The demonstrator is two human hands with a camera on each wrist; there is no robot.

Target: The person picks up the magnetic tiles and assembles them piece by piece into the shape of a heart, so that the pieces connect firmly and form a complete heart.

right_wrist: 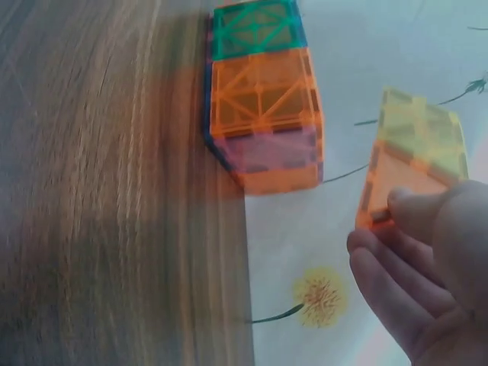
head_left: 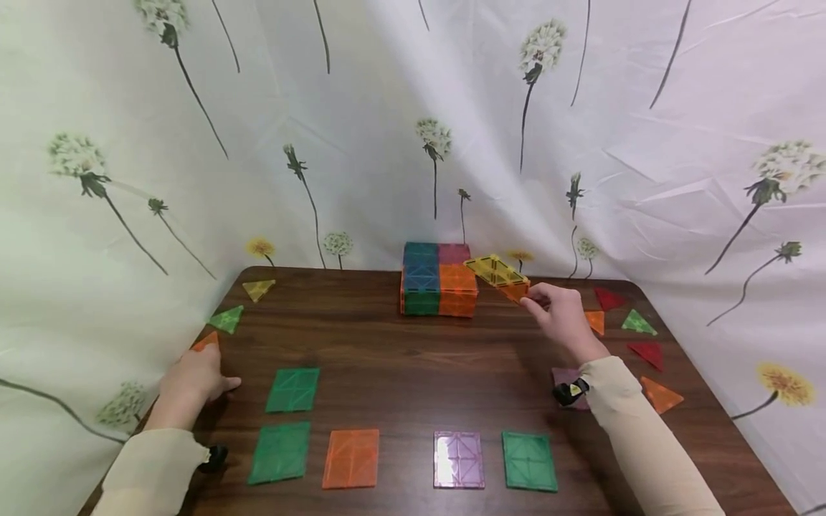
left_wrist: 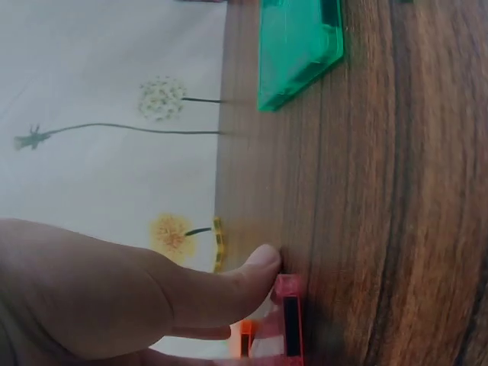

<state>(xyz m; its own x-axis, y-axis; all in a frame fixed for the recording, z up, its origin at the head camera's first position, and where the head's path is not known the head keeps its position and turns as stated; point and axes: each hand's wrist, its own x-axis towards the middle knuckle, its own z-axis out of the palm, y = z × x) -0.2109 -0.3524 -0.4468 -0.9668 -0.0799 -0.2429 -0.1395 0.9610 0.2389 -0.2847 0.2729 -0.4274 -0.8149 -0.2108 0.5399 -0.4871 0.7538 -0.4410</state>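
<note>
My right hand (head_left: 561, 315) pinches an orange magnetic tile (right_wrist: 400, 179) between thumb and fingers, raised above the back of the table. Joined to its edge is a yellow magnetic tile (head_left: 495, 271), its far end close to the tile box. This box (head_left: 439, 279) of blue, green, orange and purple tiles stands at the back middle. At the table's left edge, my left hand (head_left: 193, 376) reaches low with its thumb spread, fingertips at an orange triangle tile (head_left: 209, 341). In the left wrist view, a pinkish-red tile (left_wrist: 290, 313) lies beside the thumb, partly hidden by the hand.
Green square tiles (head_left: 293, 390), an orange square (head_left: 351, 459), a purple square (head_left: 458, 459) and another green square (head_left: 529, 461) lie in front. Green (head_left: 227, 319) and yellow triangles (head_left: 259, 289) lie back left; red (head_left: 647, 353) and orange triangles (head_left: 661, 395) lie right. A flowered curtain (head_left: 374, 143) hangs behind.
</note>
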